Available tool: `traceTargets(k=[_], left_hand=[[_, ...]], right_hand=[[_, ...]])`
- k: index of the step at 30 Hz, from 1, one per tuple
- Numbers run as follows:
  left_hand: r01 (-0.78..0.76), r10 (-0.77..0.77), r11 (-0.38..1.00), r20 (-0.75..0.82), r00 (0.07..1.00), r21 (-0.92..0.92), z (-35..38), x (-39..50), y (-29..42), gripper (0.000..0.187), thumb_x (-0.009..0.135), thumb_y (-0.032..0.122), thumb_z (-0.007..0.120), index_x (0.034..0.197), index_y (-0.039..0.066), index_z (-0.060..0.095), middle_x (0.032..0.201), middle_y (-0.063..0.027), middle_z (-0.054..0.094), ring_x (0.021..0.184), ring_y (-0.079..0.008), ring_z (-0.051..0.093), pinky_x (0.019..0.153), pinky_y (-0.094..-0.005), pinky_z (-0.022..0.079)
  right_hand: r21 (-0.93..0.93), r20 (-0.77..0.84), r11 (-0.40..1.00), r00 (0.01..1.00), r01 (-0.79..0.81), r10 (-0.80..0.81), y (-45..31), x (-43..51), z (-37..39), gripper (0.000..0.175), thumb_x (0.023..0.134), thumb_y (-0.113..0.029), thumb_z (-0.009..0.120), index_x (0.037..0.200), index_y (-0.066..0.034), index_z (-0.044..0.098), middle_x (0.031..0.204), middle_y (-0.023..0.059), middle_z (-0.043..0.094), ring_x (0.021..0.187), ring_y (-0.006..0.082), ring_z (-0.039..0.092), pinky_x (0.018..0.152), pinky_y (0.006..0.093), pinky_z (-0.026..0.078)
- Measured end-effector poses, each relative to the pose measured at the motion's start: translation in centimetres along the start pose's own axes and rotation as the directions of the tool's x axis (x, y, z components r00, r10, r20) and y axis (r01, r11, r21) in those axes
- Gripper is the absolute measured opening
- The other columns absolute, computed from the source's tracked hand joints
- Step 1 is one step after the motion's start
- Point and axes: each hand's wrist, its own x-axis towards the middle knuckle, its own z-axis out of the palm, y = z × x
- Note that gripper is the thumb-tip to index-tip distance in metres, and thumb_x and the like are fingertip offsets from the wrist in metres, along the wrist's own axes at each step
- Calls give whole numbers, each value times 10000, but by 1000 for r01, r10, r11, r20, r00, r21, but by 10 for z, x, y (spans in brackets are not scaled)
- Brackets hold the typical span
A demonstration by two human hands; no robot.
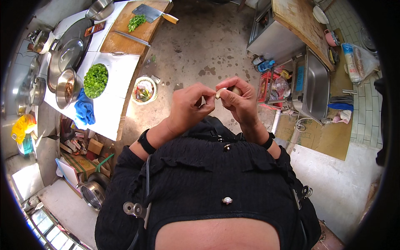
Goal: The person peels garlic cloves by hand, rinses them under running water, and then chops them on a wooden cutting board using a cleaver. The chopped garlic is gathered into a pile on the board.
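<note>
Above the floor, in front of my chest, my right hand point(241, 101) holds a pale garlic clove point(220, 93) between thumb and forefinger. Another pale, rounded piece point(235, 90), perhaps more garlic, is tucked inside the same hand's curled fingers. From the other side, my left hand point(190, 104) pinches at the clove's end with its thumb and forefinger. Whatever lies between those left fingertips is too small to make out. Below and left of my hands, a waste bin point(153, 99) with scraps inside stands on the concrete floor.
On the left, a white-tiled counter point(112, 107) carries chopped green peppers point(96, 80), a metal bowl point(66, 90) and a blue cloth point(84, 109). A cleaver point(149, 14) and metal chopsticks point(132, 38) lie on the wooden board point(120, 23). The sink point(316, 89) is to the right.
</note>
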Motion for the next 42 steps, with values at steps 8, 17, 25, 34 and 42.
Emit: traceTargets(k=[8,17,25,34,42], left_hand=[[107,-103,993,-66,992,52,-11,6,-12,151,698,-31,650,809,63,611,662,-3,569,497,-53,469,457,-198,368],[306,-307,952,133,942,29,-22,15,-15,131,782,40,681,907,26,644,728,20,603,530,-16,387,472,-192,316],[209,-205,978,152,967,-11,-7,6,0,163,795,22,695,958,26,687,728,-22,637,531,-40,441,469,-197,331],[123,-126,990,37,991,75,2,-2,-4,120,722,-1,682,827,38,638,662,-35,588,518,-87,495,458,-229,380],[-53,45,968,36,998,245,-2,8,-11,138,679,35,697,755,70,587,667,-59,582,535,-190,581,482,-281,458]], right_hand=[[-123,25,981,988,-148,152,-12,0,-1,187,858,-57,631,1028,12,597,748,1,593,521,4,397,431,157,278],[138,-78,986,991,-95,107,2,5,-12,181,858,-48,622,1019,22,580,702,29,562,474,24,327,400,183,235],[49,-88,999,996,-22,26,4,4,-9,162,842,-17,633,992,27,588,658,7,549,467,21,334,399,184,241],[-76,-102,997,994,33,-40,4,1,0,163,834,-27,648,987,12,608,672,-13,563,474,8,360,399,176,232],[31,-6,985,986,-167,168,-6,5,-4,192,839,-36,633,1023,4,596,702,-23,538,488,5,364,403,181,231]])
